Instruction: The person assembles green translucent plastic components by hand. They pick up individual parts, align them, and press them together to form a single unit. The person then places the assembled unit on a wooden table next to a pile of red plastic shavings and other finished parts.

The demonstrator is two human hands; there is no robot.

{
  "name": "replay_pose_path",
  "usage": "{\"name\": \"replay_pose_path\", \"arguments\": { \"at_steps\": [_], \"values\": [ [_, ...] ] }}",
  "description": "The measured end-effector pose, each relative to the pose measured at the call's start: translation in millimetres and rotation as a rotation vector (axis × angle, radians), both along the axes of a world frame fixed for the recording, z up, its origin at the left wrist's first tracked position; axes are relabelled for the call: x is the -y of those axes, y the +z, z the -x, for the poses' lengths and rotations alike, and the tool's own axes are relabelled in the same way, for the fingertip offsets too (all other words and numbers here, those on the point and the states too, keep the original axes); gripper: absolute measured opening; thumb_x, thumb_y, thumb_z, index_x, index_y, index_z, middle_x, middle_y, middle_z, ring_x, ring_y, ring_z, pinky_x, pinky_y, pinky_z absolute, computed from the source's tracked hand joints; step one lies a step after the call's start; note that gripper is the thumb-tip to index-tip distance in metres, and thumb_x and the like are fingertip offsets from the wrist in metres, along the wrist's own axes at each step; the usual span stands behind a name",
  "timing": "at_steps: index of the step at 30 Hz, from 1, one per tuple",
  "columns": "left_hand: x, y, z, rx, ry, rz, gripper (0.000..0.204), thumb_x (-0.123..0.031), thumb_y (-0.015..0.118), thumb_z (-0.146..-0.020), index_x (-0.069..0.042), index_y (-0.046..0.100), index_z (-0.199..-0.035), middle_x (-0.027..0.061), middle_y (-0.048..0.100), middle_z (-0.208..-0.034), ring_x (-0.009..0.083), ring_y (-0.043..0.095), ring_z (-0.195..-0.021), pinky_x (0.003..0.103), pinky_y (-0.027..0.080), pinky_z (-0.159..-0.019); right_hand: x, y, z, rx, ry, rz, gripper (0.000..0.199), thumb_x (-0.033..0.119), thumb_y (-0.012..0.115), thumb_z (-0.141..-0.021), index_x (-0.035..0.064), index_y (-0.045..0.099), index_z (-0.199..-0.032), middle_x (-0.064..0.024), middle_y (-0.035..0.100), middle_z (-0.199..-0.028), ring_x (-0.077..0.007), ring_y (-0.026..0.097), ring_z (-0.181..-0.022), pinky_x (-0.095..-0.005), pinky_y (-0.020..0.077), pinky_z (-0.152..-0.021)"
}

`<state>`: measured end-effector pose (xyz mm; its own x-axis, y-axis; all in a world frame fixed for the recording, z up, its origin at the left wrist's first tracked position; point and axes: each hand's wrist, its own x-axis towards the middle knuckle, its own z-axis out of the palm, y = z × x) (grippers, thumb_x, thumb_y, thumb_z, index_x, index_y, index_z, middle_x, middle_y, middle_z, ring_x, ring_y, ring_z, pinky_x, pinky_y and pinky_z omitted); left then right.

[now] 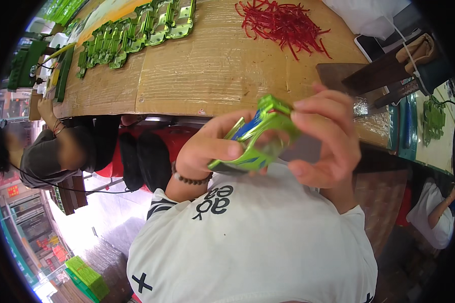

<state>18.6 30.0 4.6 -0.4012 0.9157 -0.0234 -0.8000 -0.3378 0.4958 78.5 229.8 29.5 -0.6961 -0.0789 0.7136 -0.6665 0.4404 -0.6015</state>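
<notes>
My left hand (pixel 207 146) is closed around a shiny metallic-green molded part (pixel 269 135), its thumb pressed on the near side. The part has a large round opening and blue areas, and is held tilted above my lap, in front of the table's edge. A small bit of red shows near its upper corner. At that corner, the curled fingertips of my right hand (pixel 331 134) touch or nearly touch the part. The right thumb stands apart below, with a gap between it and the fingers. Slight blur hides whether anything thin is between the right fingers.
On the cardboard-covered table (pixel 202 76) lie a row of green molded parts (pixel 136 33) and a pile of thin red strips (pixel 283 25). A white plastic bag (pixel 364 17) and a dark wooden stand (pixel 374 73) are at right. A co-worker (pixel 55 156) sits at left, another (pixel 435 214) at right.
</notes>
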Motion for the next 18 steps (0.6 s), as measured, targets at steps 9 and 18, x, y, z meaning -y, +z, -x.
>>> {"name": "replay_pose_path", "arguments": {
  "at_steps": [9,18],
  "values": [
    [-30.3,17.2,-22.8,-0.950,0.619,0.580,0.068,0.004,0.067,-0.069,0.000,0.028,-0.125,0.0180,0.038,-0.131,0.0221,0.041,-0.119,0.032,0.035,-0.096,45.7,-38.0,10.0,0.141,0.213,0.837,0.058,-0.002,0.065,-0.076,0.0004,0.034,-0.125,-0.0192,0.029,-0.136,-0.0240,0.047,-0.114,-0.0340,0.0464,-0.088],
    [-2.6,26.8,1.7,-0.802,0.001,0.189,0.086,-0.019,0.074,-0.068,0.001,0.023,-0.134,0.0183,0.023,-0.142,0.0245,0.052,-0.105,0.032,0.041,-0.080,-7.4,-29.0,-37.7,0.854,0.475,2.009,0.038,0.027,0.048,-0.090,0.0072,0.043,-0.122,-0.0145,0.048,-0.120,-0.0291,0.047,-0.112,-0.0370,0.0527,-0.082]
  ]
}}
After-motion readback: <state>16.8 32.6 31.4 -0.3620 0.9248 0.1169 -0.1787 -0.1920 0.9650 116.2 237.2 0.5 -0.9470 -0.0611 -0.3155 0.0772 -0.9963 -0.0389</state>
